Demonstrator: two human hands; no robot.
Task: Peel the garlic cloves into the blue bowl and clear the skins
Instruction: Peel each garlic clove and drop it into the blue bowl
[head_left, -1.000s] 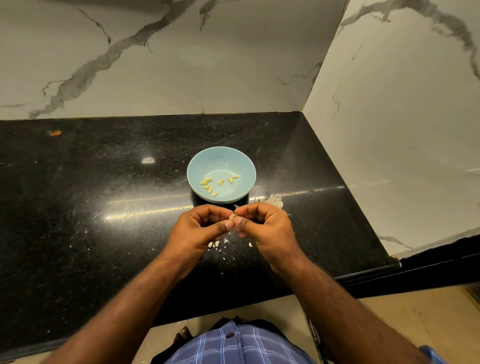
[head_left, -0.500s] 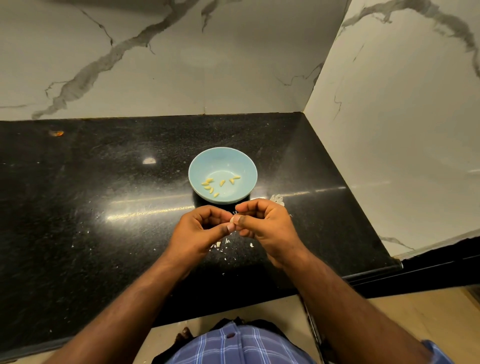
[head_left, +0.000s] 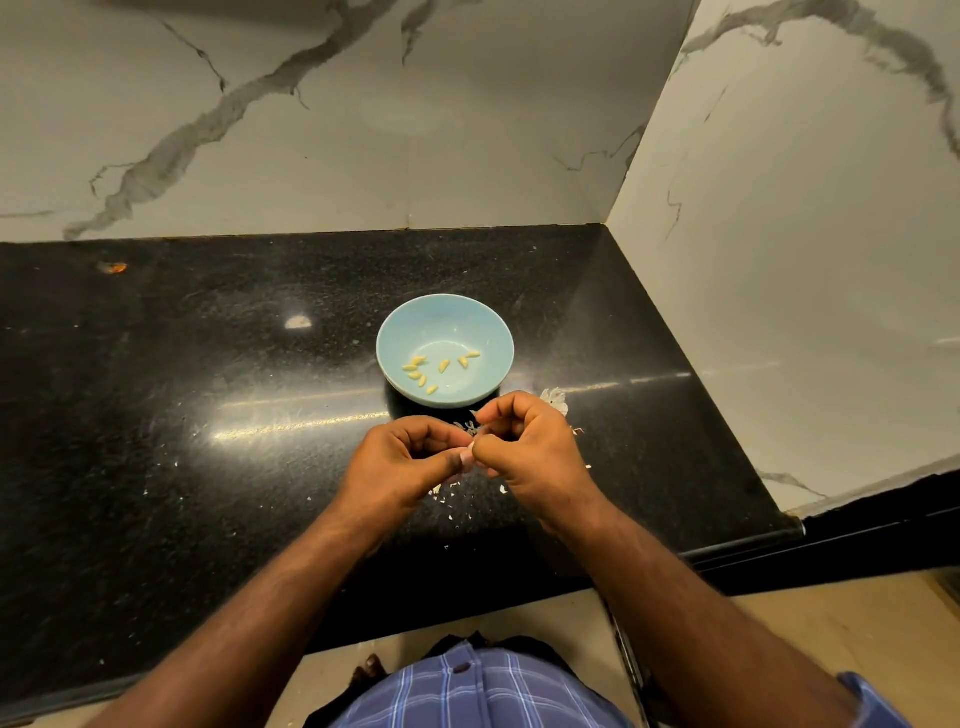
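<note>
Both hands' fingers pinch clove.

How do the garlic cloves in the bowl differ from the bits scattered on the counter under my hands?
The peeled garlic cloves are yellowish, plump and pointed; the skin flakes are white, thin and irregular. The cloves lie gathered inside the blue bowl; the flakes lie strewn over the black countertop, with a bigger piece of skin beside the bowl. Both are small and lie loose.
</note>
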